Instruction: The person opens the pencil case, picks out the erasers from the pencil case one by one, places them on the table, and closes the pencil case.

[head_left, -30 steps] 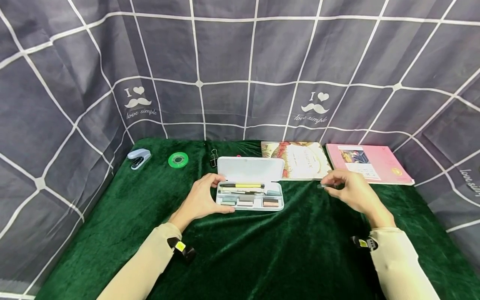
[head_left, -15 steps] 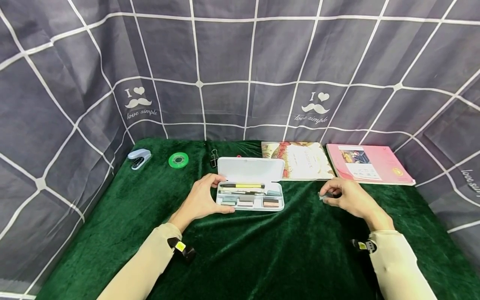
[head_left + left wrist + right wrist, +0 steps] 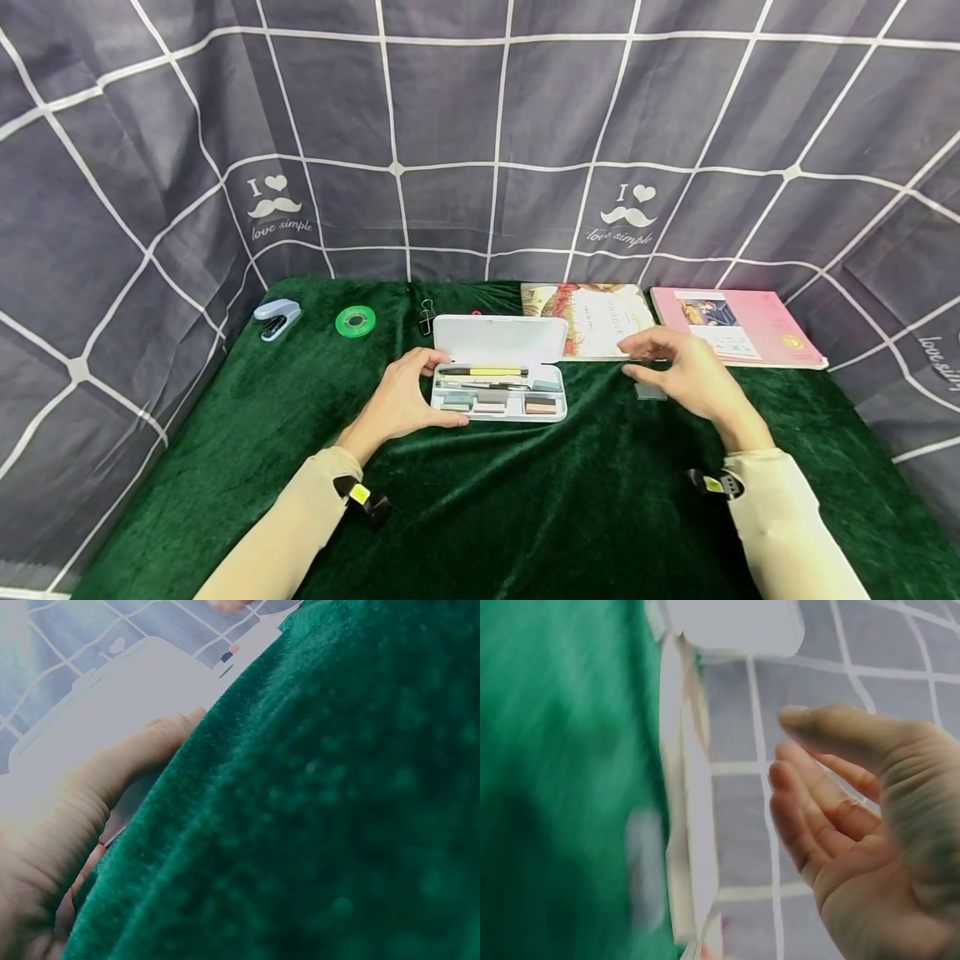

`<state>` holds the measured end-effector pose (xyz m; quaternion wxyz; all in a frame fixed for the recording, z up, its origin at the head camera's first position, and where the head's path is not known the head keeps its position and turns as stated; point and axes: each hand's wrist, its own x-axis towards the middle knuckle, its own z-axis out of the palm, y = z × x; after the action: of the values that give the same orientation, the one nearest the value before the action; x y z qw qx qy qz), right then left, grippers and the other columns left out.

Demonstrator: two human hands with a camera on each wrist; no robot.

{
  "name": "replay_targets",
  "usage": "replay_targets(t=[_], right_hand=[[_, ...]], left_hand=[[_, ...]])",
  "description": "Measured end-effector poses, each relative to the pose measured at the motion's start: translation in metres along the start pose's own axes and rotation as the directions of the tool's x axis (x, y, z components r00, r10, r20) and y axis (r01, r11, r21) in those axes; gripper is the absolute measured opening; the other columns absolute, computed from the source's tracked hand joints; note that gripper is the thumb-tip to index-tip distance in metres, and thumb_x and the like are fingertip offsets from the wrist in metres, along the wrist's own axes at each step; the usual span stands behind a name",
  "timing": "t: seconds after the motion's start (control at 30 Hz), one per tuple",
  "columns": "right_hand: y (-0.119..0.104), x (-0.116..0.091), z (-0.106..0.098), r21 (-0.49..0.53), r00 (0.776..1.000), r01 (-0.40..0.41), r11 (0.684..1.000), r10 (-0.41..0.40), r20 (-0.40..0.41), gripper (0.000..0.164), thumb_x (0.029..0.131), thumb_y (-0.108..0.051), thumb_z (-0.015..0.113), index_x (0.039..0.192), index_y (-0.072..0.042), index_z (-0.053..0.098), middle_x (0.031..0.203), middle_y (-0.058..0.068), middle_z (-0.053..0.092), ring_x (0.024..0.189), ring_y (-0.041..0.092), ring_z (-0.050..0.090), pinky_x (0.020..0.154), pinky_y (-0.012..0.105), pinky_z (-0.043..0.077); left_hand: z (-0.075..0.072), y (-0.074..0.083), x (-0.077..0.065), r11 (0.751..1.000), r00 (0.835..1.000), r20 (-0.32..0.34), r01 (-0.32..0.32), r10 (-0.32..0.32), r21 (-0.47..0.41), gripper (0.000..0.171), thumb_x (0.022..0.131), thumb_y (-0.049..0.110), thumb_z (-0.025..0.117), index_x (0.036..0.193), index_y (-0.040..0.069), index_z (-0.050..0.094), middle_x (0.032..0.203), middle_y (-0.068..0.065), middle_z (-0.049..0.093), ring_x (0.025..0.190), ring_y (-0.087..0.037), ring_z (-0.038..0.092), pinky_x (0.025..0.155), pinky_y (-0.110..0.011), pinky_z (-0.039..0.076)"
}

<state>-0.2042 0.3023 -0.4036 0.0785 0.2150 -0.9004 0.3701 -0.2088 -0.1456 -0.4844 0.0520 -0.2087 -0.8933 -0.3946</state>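
A white pencil case (image 3: 558, 415) lies on the green cloth with its lid (image 3: 501, 340) raised. Pens, a yellow pencil-like stick (image 3: 491, 372) and several small eraser-like blocks (image 3: 490, 402) fill its compartments. My left hand (image 3: 401, 396) grips the case's left end, thumb along the front edge and fingers at the back; the left wrist view shows the thumb against the case. On the right, my right hand (image 3: 678, 367) hovers with thumb and fingers apart, holding nothing. Beneath it a small greyish see-through piece (image 3: 650, 392) lies on the cloth, partly hidden in the head view and blurred in the right wrist view.
Behind the case stands a black binder clip (image 3: 427, 318). A green tape roll (image 3: 355, 322) and a pale blue stapler (image 3: 276, 318) lie to the left. A floral booklet (image 3: 600, 321) and a pink book (image 3: 772, 329) lie at the back right, before the grey curtain (image 3: 450, 100).
My right hand has lowered the small see-through piece onto the cloth, let go of it and moved up and left with its fingers spread. The left hand has stayed on the case.
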Motion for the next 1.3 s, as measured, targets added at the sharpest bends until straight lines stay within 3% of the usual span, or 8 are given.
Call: replay_targets(t=[0.1, 0.23, 0.47, 0.6, 0.7, 0.87, 1.07, 1.3], right_hand=[[-0.017, 0.017, 0.016, 0.102, 0.998, 0.052, 0.993, -0.055, 0.023, 0.028, 0.095, -0.001, 0.088, 0.122, -0.007, 0.082, 0.113, 0.015, 0.081, 0.098, 0.017, 0.077, 0.089, 0.019, 0.06], [-0.032, 0.034, 0.042, 0.167, 0.987, 0.096, 0.981, -0.116, 0.113, 0.028, 0.094, 0.003, 0.087, 0.121, 0.0, 0.081, 0.111, 0.016, 0.082, 0.097, 0.021, 0.077, 0.09, 0.03, 0.063], [-0.033, 0.038, 0.071, 0.046, 0.958, 0.105, 0.993, -0.113, 0.262, 0.025, 0.092, 0.005, 0.087, 0.115, -0.006, 0.085, 0.099, 0.001, 0.078, 0.09, 0.011, 0.07, 0.084, 0.036, 0.062], [-0.031, 0.038, 0.076, 0.014, 0.948, 0.142, 0.99, -0.141, 0.284, 0.027, 0.092, 0.006, 0.086, 0.113, -0.011, 0.087, 0.096, -0.008, 0.074, 0.088, 0.008, 0.067, 0.082, 0.033, 0.06], [-0.032, 0.039, 0.077, 0.032, 0.951, 0.149, 0.988, -0.152, 0.27, 0.027, 0.093, 0.007, 0.085, 0.113, -0.011, 0.087, 0.097, -0.007, 0.075, 0.088, 0.009, 0.067, 0.082, 0.033, 0.06], [-0.035, 0.036, 0.064, 0.075, 0.968, 0.151, 0.986, -0.163, 0.191, 0.025, 0.093, 0.008, 0.082, 0.111, -0.01, 0.086, 0.098, -0.001, 0.077, 0.088, 0.011, 0.068, 0.08, 0.034, 0.06], [-0.027, 0.018, 0.025, -0.006, 0.976, 0.203, 0.979, -0.202, 0.084, 0.032, 0.089, 0.011, 0.083, 0.107, -0.015, 0.086, 0.096, -0.004, 0.075, 0.086, 0.012, 0.067, 0.078, 0.028, 0.056], [-0.004, -0.021, -0.01, -0.068, 0.992, 0.118, 0.991, -0.115, 0.045, 0.035, 0.089, 0.01, 0.084, 0.108, -0.019, 0.085, 0.096, -0.003, 0.074, 0.087, 0.009, 0.064, 0.078, 0.019, 0.052]], left_hand=[[-0.001, -0.001, -0.001, 1.0, 1.0, -0.002, 0.008, -0.008, 0.002, 0.091, 0.065, 0.049, 0.109, 0.139, 0.015, 0.068, 0.135, -0.001, 0.069, 0.115, -0.024, 0.066, 0.103, -0.048, 0.057], [-0.001, 0.0, -0.001, 1.0, 1.0, -0.004, 0.003, -0.003, 0.006, 0.092, 0.064, 0.048, 0.11, 0.139, 0.015, 0.068, 0.135, 0.0, 0.068, 0.115, -0.023, 0.065, 0.103, -0.047, 0.057], [0.003, 0.003, 0.003, 1.0, 1.0, 0.01, -0.013, 0.013, -0.005, 0.092, 0.065, 0.05, 0.109, 0.14, 0.015, 0.068, 0.134, -0.001, 0.068, 0.115, -0.023, 0.065, 0.103, -0.047, 0.057], [0.003, 0.002, 0.003, 1.0, 1.0, 0.005, -0.013, 0.013, -0.009, 0.092, 0.064, 0.048, 0.11, 0.139, 0.015, 0.068, 0.133, -0.002, 0.068, 0.114, -0.023, 0.065, 0.103, -0.047, 0.057], [0.002, 0.001, 0.003, 1.0, 1.0, 0.005, -0.016, 0.016, -0.003, 0.092, 0.065, 0.048, 0.11, 0.139, 0.015, 0.068, 0.133, -0.001, 0.068, 0.114, -0.023, 0.064, 0.102, -0.046, 0.057], [0.001, -0.001, 0.002, 1.0, 1.0, 0.003, -0.022, 0.022, 0.002, 0.092, 0.065, 0.05, 0.109, 0.139, 0.016, 0.068, 0.134, 0.0, 0.068, 0.114, -0.022, 0.064, 0.103, -0.045, 0.057], [0.001, 0.0, 0.002, 1.0, 1.0, -0.004, -0.026, 0.026, 0.005, 0.092, 0.066, 0.05, 0.109, 0.139, 0.014, 0.068, 0.136, -0.002, 0.068, 0.114, -0.024, 0.065, 0.102, -0.047, 0.057], [0.0, 0.0, 0.001, 1.0, 1.0, 0.01, 0.007, -0.007, 0.005, 0.091, 0.066, 0.05, 0.109, 0.14, 0.016, 0.068, 0.136, -0.001, 0.068, 0.115, -0.024, 0.064, 0.103, -0.047, 0.056]])
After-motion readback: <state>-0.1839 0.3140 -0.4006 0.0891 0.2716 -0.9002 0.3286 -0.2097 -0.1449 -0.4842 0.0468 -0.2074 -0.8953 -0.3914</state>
